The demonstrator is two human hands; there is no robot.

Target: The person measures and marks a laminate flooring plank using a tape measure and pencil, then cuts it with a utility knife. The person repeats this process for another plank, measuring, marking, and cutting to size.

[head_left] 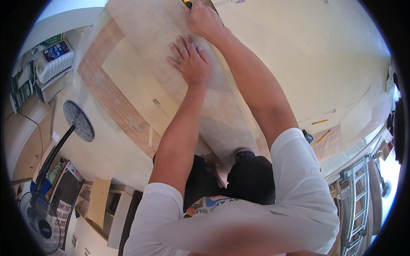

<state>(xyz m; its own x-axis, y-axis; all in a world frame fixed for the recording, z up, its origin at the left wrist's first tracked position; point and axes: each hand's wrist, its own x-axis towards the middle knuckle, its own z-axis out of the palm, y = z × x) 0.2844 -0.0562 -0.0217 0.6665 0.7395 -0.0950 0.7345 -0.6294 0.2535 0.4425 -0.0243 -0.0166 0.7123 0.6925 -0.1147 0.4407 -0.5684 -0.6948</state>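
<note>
A long greyish-beige board [147, 38] runs from the top left down toward my legs. My left hand [191, 64] lies flat on it with the fingers spread. Farther up, at the board's right edge, my right hand [206, 20] is closed around a tool with a yellow and black handle [187, 4]. The rest of that tool is mostly cut off by the frame and covered by the hand, so its kind is unclear. To the right of the board lies a large pale sheet [307, 59]. My shoe [244, 152] is at the board's near end.
Two yellow pencils [324, 136] and a small dark object [307, 136] lie on the right. Brown plywood [100, 72] shows to the left. Beyond it are a white jug [55, 62], a fan [40, 226] and a round grey base [79, 120]. A ladder [358, 200] is at lower right.
</note>
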